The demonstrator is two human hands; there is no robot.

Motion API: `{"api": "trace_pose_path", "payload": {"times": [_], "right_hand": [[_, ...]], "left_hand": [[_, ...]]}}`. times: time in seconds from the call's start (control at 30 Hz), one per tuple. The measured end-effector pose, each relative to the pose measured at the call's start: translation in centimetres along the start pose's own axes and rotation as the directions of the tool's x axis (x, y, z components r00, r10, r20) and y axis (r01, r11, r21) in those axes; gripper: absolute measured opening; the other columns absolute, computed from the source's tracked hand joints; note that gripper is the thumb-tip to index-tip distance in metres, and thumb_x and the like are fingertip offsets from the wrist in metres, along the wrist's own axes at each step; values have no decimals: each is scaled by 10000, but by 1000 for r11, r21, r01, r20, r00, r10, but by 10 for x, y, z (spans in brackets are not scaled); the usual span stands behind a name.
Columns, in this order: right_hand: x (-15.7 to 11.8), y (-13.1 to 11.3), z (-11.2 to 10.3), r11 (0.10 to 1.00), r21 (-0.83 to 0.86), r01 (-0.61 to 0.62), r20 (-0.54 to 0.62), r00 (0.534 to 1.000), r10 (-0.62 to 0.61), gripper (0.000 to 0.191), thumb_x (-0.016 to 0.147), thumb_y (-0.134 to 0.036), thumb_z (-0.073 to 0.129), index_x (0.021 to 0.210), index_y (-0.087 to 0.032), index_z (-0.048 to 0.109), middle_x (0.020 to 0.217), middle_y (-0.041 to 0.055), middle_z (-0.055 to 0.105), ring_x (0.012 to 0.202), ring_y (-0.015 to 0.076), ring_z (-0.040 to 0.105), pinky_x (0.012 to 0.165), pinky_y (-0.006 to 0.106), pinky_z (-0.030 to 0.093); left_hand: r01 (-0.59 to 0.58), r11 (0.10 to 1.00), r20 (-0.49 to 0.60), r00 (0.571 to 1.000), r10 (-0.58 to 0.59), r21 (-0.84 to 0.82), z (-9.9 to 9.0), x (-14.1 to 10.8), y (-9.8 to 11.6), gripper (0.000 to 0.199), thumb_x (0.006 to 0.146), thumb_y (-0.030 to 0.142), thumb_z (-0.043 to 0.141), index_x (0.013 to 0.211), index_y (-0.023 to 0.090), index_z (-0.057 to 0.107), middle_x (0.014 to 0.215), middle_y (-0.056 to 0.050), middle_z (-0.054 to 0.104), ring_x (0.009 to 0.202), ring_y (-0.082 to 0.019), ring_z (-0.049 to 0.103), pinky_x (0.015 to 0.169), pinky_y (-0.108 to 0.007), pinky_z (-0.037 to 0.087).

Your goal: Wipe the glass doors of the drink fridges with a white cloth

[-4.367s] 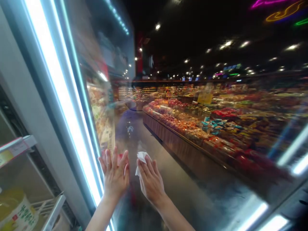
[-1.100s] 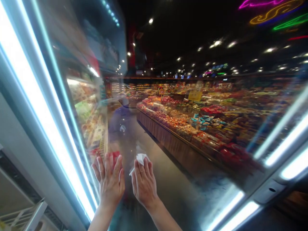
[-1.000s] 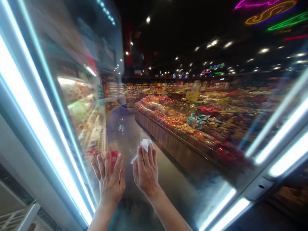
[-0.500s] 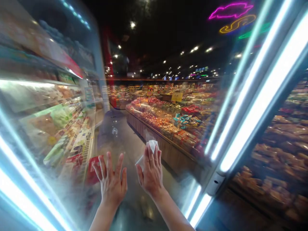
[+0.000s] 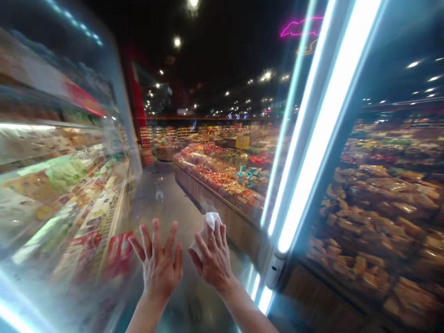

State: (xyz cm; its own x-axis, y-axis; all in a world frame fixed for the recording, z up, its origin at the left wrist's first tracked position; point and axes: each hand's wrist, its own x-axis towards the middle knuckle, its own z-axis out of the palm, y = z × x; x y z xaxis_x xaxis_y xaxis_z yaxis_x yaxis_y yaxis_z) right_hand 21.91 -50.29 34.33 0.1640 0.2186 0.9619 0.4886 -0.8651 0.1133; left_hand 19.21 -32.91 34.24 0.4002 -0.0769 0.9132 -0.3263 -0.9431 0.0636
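Note:
My left hand [image 5: 160, 264] lies flat with its fingers spread, and nothing is in it. It appears to rest against a clear glass pane [image 5: 185, 305] in front of me. Just to its right, my right hand [image 5: 215, 262] presses a crumpled white tissue [image 5: 212, 218] to the same pane. The tissue pokes out above the fingertips and beside the thumb; the rest of it is hidden under the palm. A faint hazy smear shows on the glass above the tissue.
Bright light tubes [image 5: 321, 134] run along the frame on the right. Packaged goods [image 5: 69, 171] line a lit shelf at left, with a red pack [image 5: 118, 254] low down. Through the glass appear a floor aisle [image 5: 156, 194] and a long counter [image 5: 204, 185] of wrapped goods. Parts are blurred.
The view has turned to the right, so the light tubes and shelves shift left. My right hand and the tissue sit slightly lower and further left; my left hand stays nearly still.

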Motion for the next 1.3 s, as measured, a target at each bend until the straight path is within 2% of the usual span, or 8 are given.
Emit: {"api": "trace_pose_path", "payload": {"times": [0.23, 0.43, 0.63, 0.8, 1.03, 1.1, 1.2, 1.3], "right_hand": [[25, 22, -8, 978, -52, -204, -111, 974, 197, 828, 1006, -252, 461, 1668, -116, -18, 1715, 234, 190, 1596, 408, 186, 1187, 774, 302], [22, -12, 9, 990, 39, 137, 1, 991, -137, 809, 1007, -342, 486, 1670, -114, 82, 1670, 176, 363, 1608, 343, 179, 1213, 609, 393], [61, -12, 9, 986, -18, -165, -87, 983, 163, 788, 1026, -283, 446, 1671, -113, 25, 1693, 214, 288, 1591, 380, 231, 1211, 701, 328], [52, -57, 27, 969, 85, 234, 30, 971, -237, 816, 1022, -383, 498, 1660, -66, 99, 1537, 192, 547, 1603, 302, 217, 1229, 549, 390], [119, -66, 33, 991, -39, 126, -17, 992, -127, 814, 1045, -367, 439, 1662, -74, -2, 1631, 215, 416, 1591, 345, 244, 1226, 629, 357], [123, -76, 39, 965, -17, 262, 21, 965, -262, 790, 1047, -401, 443, 1663, -81, 66, 1622, 180, 444, 1600, 317, 224, 1244, 585, 358], [130, -89, 48, 871, 41, 489, 89, 867, -491, 731, 1041, -466, 474, 1631, -97, 252, 1576, 125, 523, 1607, 267, 208, 1268, 479, 362], [164, -90, 46, 881, -18, 473, 38, 881, -472, 730, 1040, -453, 503, 1630, -100, 258, 1632, 146, 442, 1609, 276, 195, 1288, 495, 335]], "left_hand": [[-38, 997, -19, 999, 39, 64, -12, 22, -17, 903, 919, 222, 659, 1630, 432, 143, 1762, -3, -21, 1608, -364, -118, 1271, -726, -59], [-47, 998, -19, 999, 47, 33, -20, 29, -26, 878, 934, 232, 637, 1631, 422, 138, 1759, -22, 93, 1618, -349, -69, 1291, -701, -3], [-11, 999, -48, 999, 13, 30, -38, 38, -59, 829, 936, 236, 634, 1614, 442, 204, 1762, 3, 78, 1627, -342, -7, 1302, -677, 20], [-19, 999, -75, 997, 22, 38, -54, 44, -91, 819, 951, 249, 614, 1628, 406, 182, 1756, -20, 134, 1630, -321, -16, 1304, -654, -41], [-46, 997, -130, 990, 53, 58, -74, 58, -142, 832, 955, 265, 614, 1629, 427, 155, 1766, -4, 23, 1629, -337, -41, 1282, -683, -93], [-41, 998, -134, 990, 46, 43, -80, 63, -155, 834, 961, 257, 603, 1629, 429, 135, 1765, -1, 43, 1623, -336, -85, 1276, -686, -114], [-45, 999, -132, 990, 48, 30, -88, 72, -172, 830, 971, 259, 581, 1630, 431, 107, 1761, 4, 95, 1619, -326, -104, 1276, -673, -138], [-79, 996, -156, 984, 84, 33, -95, 82, -185, 808, 972, 257, 567, 1632, 427, 134, 1762, 12, 60, 1625, -331, -59, 1289, -660, -114]]}}
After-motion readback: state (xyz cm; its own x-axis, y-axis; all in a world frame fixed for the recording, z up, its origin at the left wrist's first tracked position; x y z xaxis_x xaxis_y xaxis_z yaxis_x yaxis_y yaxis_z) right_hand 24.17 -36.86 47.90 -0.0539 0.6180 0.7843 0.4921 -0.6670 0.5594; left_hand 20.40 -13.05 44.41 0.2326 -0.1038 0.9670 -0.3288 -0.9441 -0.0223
